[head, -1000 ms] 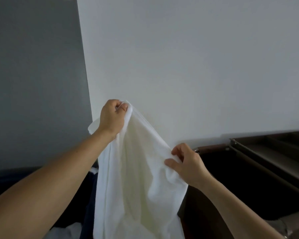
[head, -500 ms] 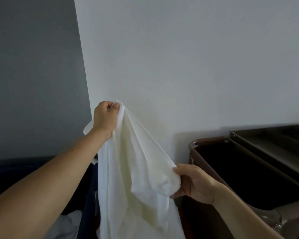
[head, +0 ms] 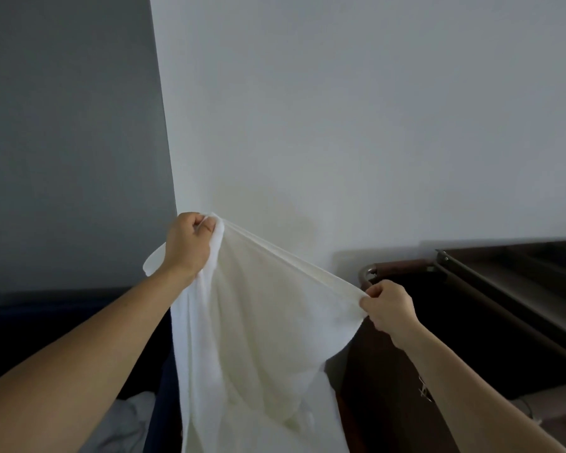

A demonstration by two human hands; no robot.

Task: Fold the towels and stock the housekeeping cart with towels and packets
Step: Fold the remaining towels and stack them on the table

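Left grip [head: 188, 246] is closed in a fist round a gathered corner of the white towel [head: 258, 338], raised high and forward. A tip of that corner sticks out past the wrist. Right grip [head: 389, 308] pinches the same top edge further along, lower and to the right, with thumb and fingers curled over the hem.

Between the two grips the edge is drawn taut in a straight, sloping line. The rest of the cloth hangs free below it and runs out of the bottom of the view.

Judgement: the towel is held in the air so that its own weight pulls out the creases and shows the edge before a first fold. The slope suggests the two ends are not yet level, so folding proper has not begun.

Just behind the right grip stands the dark brown cart [head: 399, 266], its rounded rim near the hand, placed within reach for stocking. Its upper tray [head: 520, 282] lies to the right.

At lower left, crumpled white cloth [head: 134, 416] lies beside a dark blue bin [head: 165, 387], probably more towels awaiting folding. Packets are not in view.
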